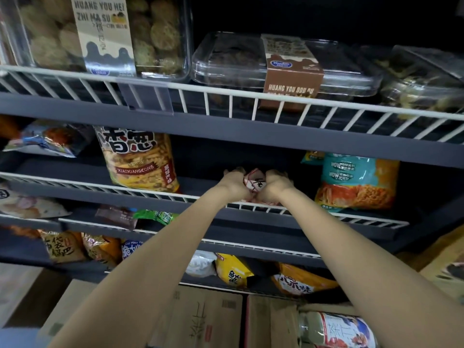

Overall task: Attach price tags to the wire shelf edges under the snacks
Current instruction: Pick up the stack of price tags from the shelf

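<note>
Head view: you are clamping both hands, left hand (234,183) and right hand (275,184), around one red-and-white price tag (254,183), fingers curled tight on its two ends. Between your fingertips it is sitting just above the white wire shelf edge (313,213), probably so you can press it onto the wire. One clear tag holder (145,95) is already hanging well above your fingers.

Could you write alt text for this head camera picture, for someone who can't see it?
Both hands, left hand and right hand, grip a red-and-white snack packet above a white wire shelf edge, between stocked snack bags.
</note>
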`<state>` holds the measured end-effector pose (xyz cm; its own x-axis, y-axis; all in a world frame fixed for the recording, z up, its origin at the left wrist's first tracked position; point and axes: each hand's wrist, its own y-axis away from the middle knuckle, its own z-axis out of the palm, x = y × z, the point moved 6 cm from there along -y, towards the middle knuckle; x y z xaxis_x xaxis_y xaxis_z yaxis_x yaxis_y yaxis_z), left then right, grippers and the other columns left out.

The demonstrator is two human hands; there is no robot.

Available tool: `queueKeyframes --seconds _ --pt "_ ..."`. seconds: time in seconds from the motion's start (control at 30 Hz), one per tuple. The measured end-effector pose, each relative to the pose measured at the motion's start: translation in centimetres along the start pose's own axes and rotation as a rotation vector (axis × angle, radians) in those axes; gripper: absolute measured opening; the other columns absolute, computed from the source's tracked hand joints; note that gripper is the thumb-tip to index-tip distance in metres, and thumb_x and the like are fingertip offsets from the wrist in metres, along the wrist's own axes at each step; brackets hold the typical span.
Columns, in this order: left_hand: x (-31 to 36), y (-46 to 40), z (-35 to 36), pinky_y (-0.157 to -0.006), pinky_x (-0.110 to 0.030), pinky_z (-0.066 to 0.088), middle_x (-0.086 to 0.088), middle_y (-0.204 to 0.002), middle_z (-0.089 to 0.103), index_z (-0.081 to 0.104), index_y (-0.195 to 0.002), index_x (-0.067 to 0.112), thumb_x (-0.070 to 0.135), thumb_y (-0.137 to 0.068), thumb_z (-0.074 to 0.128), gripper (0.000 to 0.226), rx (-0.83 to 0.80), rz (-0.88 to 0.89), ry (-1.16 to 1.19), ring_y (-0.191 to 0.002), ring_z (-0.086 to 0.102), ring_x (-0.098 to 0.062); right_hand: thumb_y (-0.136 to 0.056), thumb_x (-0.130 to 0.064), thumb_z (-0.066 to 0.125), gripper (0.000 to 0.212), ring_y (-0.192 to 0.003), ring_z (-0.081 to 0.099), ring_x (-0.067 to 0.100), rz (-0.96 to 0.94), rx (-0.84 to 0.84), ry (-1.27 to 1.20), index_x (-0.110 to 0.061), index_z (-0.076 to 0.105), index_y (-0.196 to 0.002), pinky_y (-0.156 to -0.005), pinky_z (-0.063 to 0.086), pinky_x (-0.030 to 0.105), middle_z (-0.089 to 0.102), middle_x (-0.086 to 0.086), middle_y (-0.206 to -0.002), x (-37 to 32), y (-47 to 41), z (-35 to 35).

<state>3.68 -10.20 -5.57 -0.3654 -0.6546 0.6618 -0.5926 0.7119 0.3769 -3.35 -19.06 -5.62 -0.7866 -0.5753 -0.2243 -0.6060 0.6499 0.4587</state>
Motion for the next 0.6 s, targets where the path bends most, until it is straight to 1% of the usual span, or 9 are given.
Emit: queueKeyframes --seconds 0.1,0.17,0.2,0.23,0.3,0.4,0.43,0.5,0.6 --pt "0.2 1.0 -0.3 -0.076 -0.026 0.045 -0.001 -0.087 0.056 0.053 -0.108 0.005 0.012 -0.085 0.066 0.028 -0.047 0.076 0.126 -0.093 0.056 -0.02 -0.072 -0.029 0.078 0.089 -0.13 0.039 0.03 -0.062 0.053 -0.161 -0.008 0.027 -0.141 -0.102 0.039 0.032 0.038 0.015 -0.142 0.4 0.3 -0.2" --pt "0.3 1.1 -0.4 -0.076 -0.027 0.045 -0.003 -0.086 0.056 0.053 -0.101 0.006 0.009 -0.087 0.062 0.017 -0.058 0.093 0.135 -0.09 0.055 -0.02 -0.068 -0.023 0.082 0.1 -0.128 0.041 0.028 -0.075 0.068 -0.277 -0.008 0.019 -0.144 -0.095 0.042 0.03 0.038 0.014 -0.141 0.7 0.3 -0.4" --pt "0.3 1.1 -0.3 -0.079 -0.03 0.046 -0.006 -0.09 0.058 0.052 -0.1 0.008 0.006 -0.087 0.059 0.015 -0.064 0.101 0.142 -0.091 0.056 -0.022 -0.067 -0.021 0.082 0.096 -0.121 0.048 0.025 -0.088 0.059 -0.301 -0.01 0.023 -0.142 -0.087 0.045 0.028 0.045 0.01 -0.134 0.7 0.3 -0.3" --pt "0.3 1.1 -0.2 -0.083 -0.032 0.047 -0.009 -0.095 0.059 0.051 -0.099 0.01 0.005 -0.088 0.058 0.014 -0.077 0.111 0.155 -0.093 0.057 -0.023 -0.069 -0.02 0.081 0.084 -0.107 0.054 0.021 -0.129 0.047 -0.295 -0.011 0.033 -0.136 -0.074 0.046 0.022 0.053 0.006 -0.12 0.4 0.5 -0.3" --pt "0.8 1.4 0.0 -0.088 -0.033 0.046 -0.009 -0.098 0.06 0.053 -0.095 0.013 0.011 -0.09 0.058 0.008 -0.113 0.134 0.203 -0.095 0.058 -0.021 -0.076 -0.019 0.074 0.047 -0.078 0.054 0.012 -0.213 0.008 -0.228 -0.01 0.055 -0.118 -0.051 0.038 0.014 0.056 -0.002 -0.091 0.0 0.9 -0.1" --pt "1.4 1.5 0.3 -0.086 -0.028 0.045 -0.005 -0.098 0.061 0.055 -0.102 0.009 0.025 -0.091 0.06 0.02 -0.101 0.204 0.19 -0.093 0.058 -0.018 -0.083 -0.019 0.066 0.018 -0.062 0.05 0.004 -0.301 0.011 -0.245 -0.014 0.065 -0.101 -0.039 0.035 0.005 0.057 -0.003 -0.082 -0.4 1.4 0.3" --pt "1.4 1.4 0.2 -0.084 -0.028 0.046 -0.004 -0.095 0.061 0.055 -0.1 0.009 0.025 -0.089 0.061 0.021 -0.069 0.225 0.167 -0.091 0.058 -0.018 -0.084 -0.018 0.066 0.014 -0.062 0.054 0.005 -0.316 -0.004 -0.295 -0.015 0.066 -0.098 -0.042 0.038 0.004 0.061 -0.002 -0.083 -0.5 1.6 0.5" --pt "1.2 1.2 0.0 -0.079 -0.027 0.046 -0.002 -0.088 0.062 0.057 -0.093 0.01 0.025 -0.086 0.066 0.019 -0.021 0.247 0.162 -0.087 0.059 -0.018 -0.082 -0.017 0.069 0.016 -0.069 0.064 0.013 -0.325 -0.052 -0.406 -0.015 0.065 -0.097 -0.057 0.05 0.014 0.067 0.003 -0.088 -0.4 1.9 0.6" --pt "0.4 0.9 -0.5 -0.08 -0.029 0.047 -0.004 -0.093 0.065 0.06 -0.098 0.009 0.02 -0.086 0.067 0.017 0.009 0.231 0.178 -0.091 0.06 -0.019 -0.071 -0.023 0.08 0.046 -0.097 0.064 0.019 -0.316 -0.099 -0.503 -0.01 0.06 -0.111 -0.088 0.051 0.031 0.068 0.004 -0.106 0.6 1.8 0.3"
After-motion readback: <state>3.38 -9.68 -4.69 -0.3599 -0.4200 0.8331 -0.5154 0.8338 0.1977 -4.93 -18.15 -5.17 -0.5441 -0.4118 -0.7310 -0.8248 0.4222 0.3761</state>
